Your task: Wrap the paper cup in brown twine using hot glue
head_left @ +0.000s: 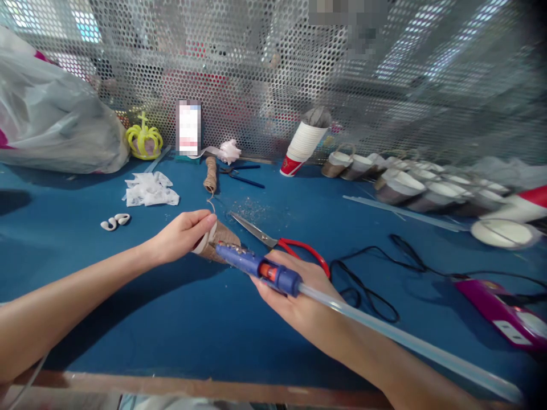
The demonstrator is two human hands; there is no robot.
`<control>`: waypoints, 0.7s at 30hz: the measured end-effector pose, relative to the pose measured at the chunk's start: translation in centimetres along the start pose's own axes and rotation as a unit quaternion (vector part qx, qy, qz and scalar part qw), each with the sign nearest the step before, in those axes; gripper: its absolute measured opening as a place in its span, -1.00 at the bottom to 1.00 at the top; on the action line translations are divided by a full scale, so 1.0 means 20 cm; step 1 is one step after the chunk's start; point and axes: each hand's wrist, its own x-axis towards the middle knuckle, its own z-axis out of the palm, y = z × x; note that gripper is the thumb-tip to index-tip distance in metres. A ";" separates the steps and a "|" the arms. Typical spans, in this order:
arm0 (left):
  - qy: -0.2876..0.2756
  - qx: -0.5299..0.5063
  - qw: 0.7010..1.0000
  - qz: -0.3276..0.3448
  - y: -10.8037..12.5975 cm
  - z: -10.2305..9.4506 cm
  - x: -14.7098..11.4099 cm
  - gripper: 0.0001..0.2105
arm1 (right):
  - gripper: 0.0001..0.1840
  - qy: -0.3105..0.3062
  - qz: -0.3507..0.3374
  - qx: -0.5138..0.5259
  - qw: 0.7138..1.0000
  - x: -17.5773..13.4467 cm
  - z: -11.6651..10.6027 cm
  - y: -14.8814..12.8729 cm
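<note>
Where the glue gun overlaps, the twine-wrapped cup is hidden.

No text, brand, number or sign can be read. Near the far edge of the desk, the upright screen is masked by pale and pinkish squares, its content illegible. Further right along that edge, the leaning stack of paper cups carries a small mark on the red part at its lower end, too small to make out. By the desk's right edge, the purple corded box has a blurred, pale mark on top. At the far left corner, the plastic bag shows magenta patches, without legible lettering.
</note>
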 end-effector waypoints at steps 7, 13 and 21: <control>-0.002 -0.004 1.000 -0.009 0.00 0.00 0.00 -0.67 | -0.93 -0.016 -0.009 0.016 1.000 0.00 0.00 0.00; -0.001 -0.001 1.000 -0.005 0.00 0.00 0.00 -0.68 | -0.93 -0.021 0.004 0.036 0.999 0.00 0.00 -0.01; -0.001 -0.015 1.000 -0.001 0.00 0.00 0.00 -0.68 | -0.79 -0.018 0.138 0.120 0.983 0.03 -0.07 0.00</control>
